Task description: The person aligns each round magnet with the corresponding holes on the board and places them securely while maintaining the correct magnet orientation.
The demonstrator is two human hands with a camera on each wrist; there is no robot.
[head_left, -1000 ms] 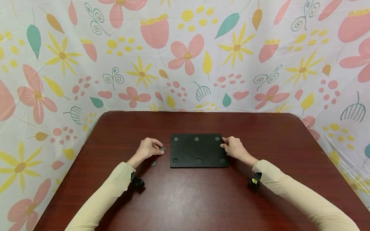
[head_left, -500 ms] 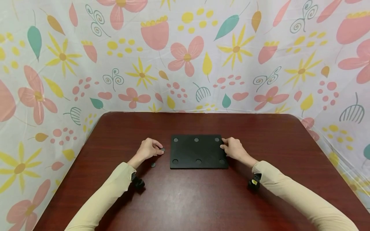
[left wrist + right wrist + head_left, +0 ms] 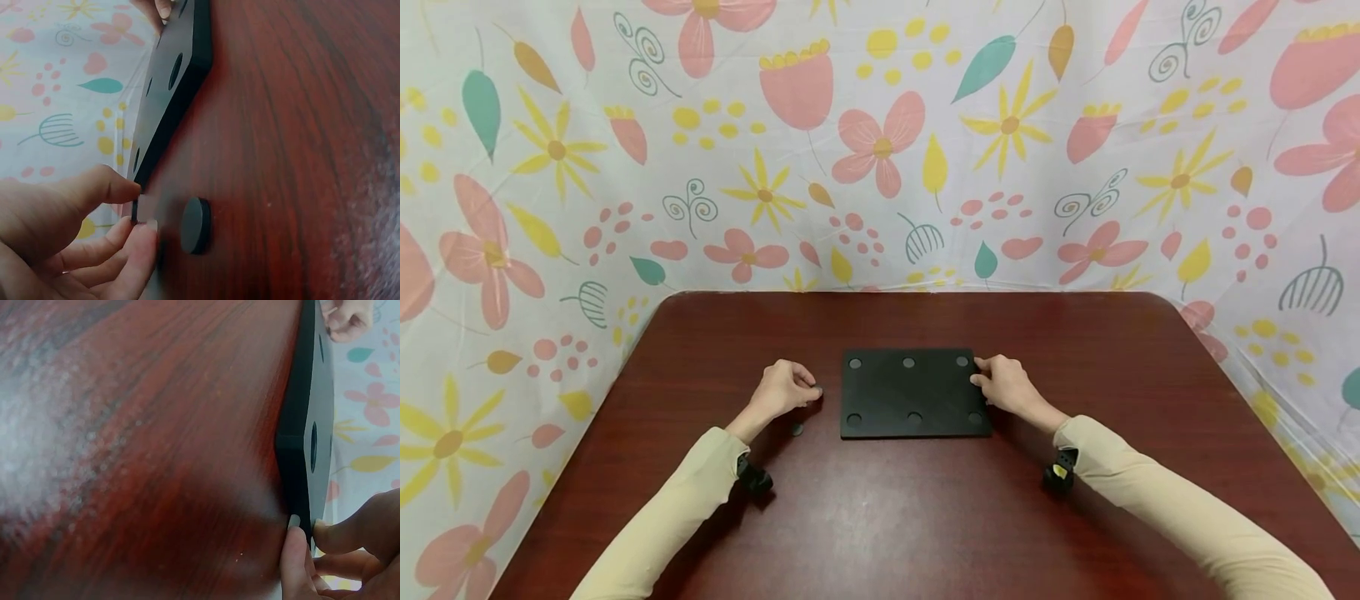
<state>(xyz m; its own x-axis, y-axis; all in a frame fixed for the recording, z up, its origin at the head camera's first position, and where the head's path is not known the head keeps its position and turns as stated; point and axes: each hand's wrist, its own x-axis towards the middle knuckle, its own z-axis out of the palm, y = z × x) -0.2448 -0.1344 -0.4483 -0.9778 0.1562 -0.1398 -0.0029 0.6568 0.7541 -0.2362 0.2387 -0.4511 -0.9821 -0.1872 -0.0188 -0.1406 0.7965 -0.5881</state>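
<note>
- Small dark round disc (image 3: 134, 210) is pinched by left-hand grip (image 3: 781, 387), between thumb and fingertips; held just left of the board, apart from it. Seen almost edge-on in left wrist view: thin, black rim.
- Second disc (image 3: 197, 226) is laid on the surface (image 3: 865, 517), just nearer the person than that grip. Flat dark-grey face, black side, thick as a coin stack.
- Black board (image 3: 917, 387), rectangular, matte, thick-sided, is set flat mid-surface. Six round recesses are cut in it: three along far edge, three along near edge. Far row is seen as greyer; whether filled cannot be told.
- Board's right edge is pinched by right-hand grip (image 3: 1006, 383), thumb and fingers.
- A narrow gap is left between pinched disc and board's left edge.
- Wide strip of glossy red-brown surface is seen in front of the board; a shallower strip is left behind it, bounded by flowered cloth (image 3: 880, 150) at the far edge.
</note>
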